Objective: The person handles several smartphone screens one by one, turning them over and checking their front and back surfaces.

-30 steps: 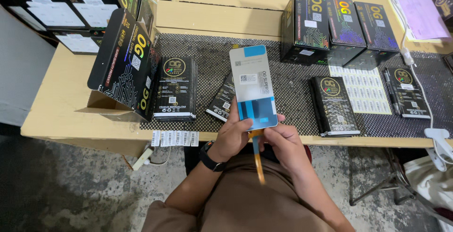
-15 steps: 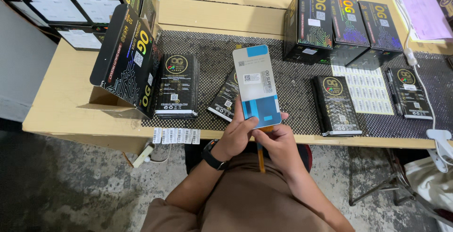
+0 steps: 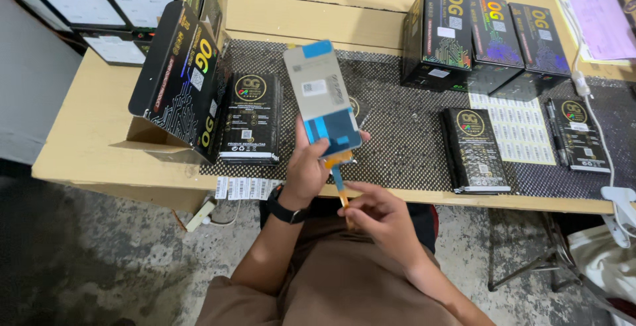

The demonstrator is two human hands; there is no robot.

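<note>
Screen panel (image 3: 322, 97) now tilted further left than a moment ago, raised over mat (image 3: 404, 140). My left hand (image 3: 306, 170) grips its lower edge. My right hand (image 3: 377, 217) has dropped lower, pinching orange flex strip (image 3: 341, 190) hanging from panel, pulling it straight. Boxes (image 3: 493, 38) untouched.

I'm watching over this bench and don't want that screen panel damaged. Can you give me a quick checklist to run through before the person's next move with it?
1. Left hand has firm hold of the phone screen panel: ok, it grips the lower end.
2. Right hand has control of the orange flex ribbon: ok, fingers pinch its lower end.
3. Ribbon free of sharp kinks: cannot tell, too small.
4. Panel clear of the black boxes on the mat: ok, it is held above them.
5. Landing spot on the dotted mat: ok, a bare patch lies behind the panel.
6. Panel's glass side undamaged: cannot tell, it faces away.
</note>
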